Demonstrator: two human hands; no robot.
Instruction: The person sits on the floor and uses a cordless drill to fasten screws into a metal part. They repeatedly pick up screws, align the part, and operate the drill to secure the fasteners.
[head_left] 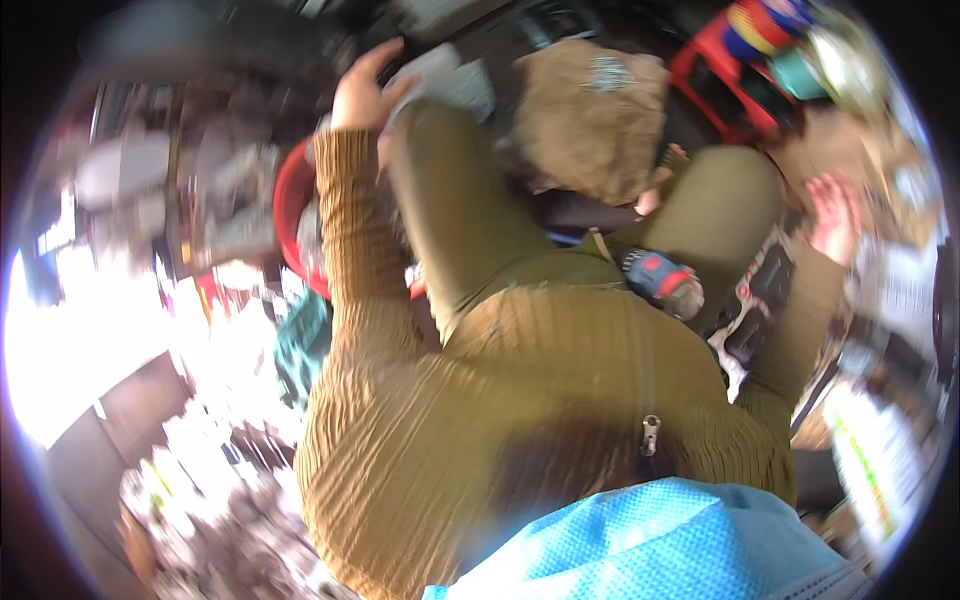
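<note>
A pale plastic bag [462, 84] lies just beyond the left knee [428, 125]. The left hand [360, 95] is beside it, fingers spread and apparently holding nothing; blur hides whether they touch it. A light pinch on a loose fold should suit such thin plastic best, kept clear of the brown paper [585, 140] so its small metallic pieces [608, 74] stay heaped. The right hand [835, 222], open and empty, is out beyond the right knee [745, 185].

Dark floor [500, 42], crumpled brown sheet [588, 135] lying on it, small silvery pieces [608, 74] clustered on the sheet's far part
</note>
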